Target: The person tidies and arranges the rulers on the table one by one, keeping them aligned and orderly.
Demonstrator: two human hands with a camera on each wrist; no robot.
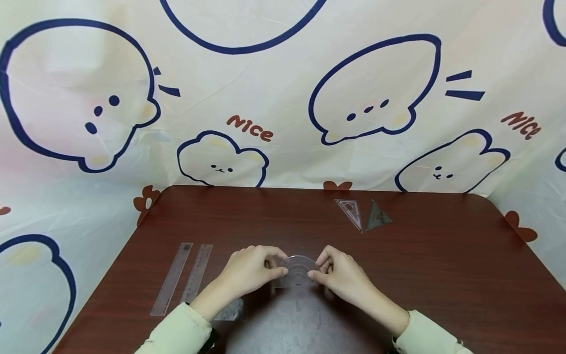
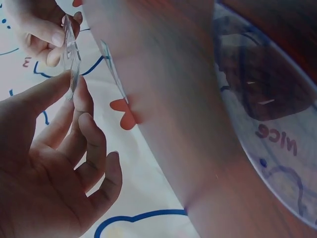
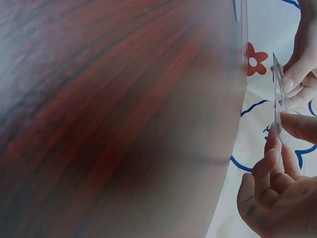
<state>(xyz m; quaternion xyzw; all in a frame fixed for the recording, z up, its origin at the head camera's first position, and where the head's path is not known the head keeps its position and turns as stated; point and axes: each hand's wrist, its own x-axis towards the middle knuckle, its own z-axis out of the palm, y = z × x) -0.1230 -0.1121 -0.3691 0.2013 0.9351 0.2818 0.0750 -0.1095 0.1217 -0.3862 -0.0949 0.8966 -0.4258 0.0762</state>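
A clear half-round protractor [image 1: 298, 271] is held up in front of me, its curved edge away from me. My left hand [image 1: 254, 268] pinches its left end between thumb and fingers. At the other end, my right hand [image 1: 342, 273] pinches it the same way. Both wrist views show the protractor [image 2: 73, 57] nearly edge-on, off the tabletop. Under my left forearm lies a second clear protractor [image 1: 231, 310], partly hidden by the sleeve; its curved edge looms large in the left wrist view.
Two clear straight rulers [image 1: 172, 279] [image 1: 197, 273] lie side by side left of my left hand. Toward the back right of the brown table [image 1: 442, 255] are two clear set squares [image 1: 352, 212] [image 1: 377, 216]. A printed cloth [image 1: 287, 98] hangs behind the table.
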